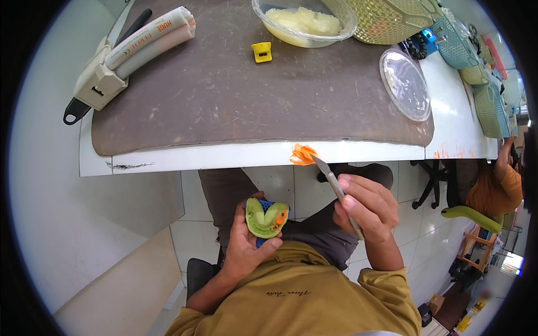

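Note:
My left hand (242,253) is closed around a dental impression (258,227), held in front of my shirt. It is green material in a blue tray, with an orange patch on the right side of its arch. Between the fingers and thumb of my right hand (372,210) is a slim metal spatula (334,183), slanting up and to the left. Its tip touches a smear of orange paste (303,154) on the white front edge of the bench. The impression sits lower and to the left of the spatula, apart from it.
On the bench's brown mat (224,95) lie a cartridge dispenser gun (103,84), a small yellow cap (261,52) and a clear lid (404,84). A plastic tub (304,35) of pale jelly stands at the back beside a yellow-green basket (386,19). Another person (493,187) sits far right.

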The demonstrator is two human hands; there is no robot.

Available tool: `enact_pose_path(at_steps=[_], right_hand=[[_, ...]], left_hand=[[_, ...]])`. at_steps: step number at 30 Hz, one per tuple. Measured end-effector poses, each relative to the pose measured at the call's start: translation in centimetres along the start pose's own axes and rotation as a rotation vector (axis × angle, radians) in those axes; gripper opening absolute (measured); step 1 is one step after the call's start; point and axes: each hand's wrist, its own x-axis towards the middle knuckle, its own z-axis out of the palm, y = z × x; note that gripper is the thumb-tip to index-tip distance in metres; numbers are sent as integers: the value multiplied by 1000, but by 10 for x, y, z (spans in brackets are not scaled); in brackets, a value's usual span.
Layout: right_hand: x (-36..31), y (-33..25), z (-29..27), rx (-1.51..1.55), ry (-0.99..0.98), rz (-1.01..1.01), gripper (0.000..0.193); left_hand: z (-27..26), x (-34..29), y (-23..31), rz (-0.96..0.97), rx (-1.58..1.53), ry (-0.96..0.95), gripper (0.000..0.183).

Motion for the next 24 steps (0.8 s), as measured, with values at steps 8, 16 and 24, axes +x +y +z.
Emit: enact_pose_path(at_steps=[8, 16, 24], right_hand=[[0, 8, 8, 6, -20, -93, 28], [-7, -1, -5, 4, 11, 11, 27], [3, 4, 5, 29, -42, -120, 28]], left_hand=[[1, 0, 1, 10, 17, 7, 80], [-1, 0, -3, 14, 29, 8, 78], [1, 0, -4, 19, 20, -6, 77]])
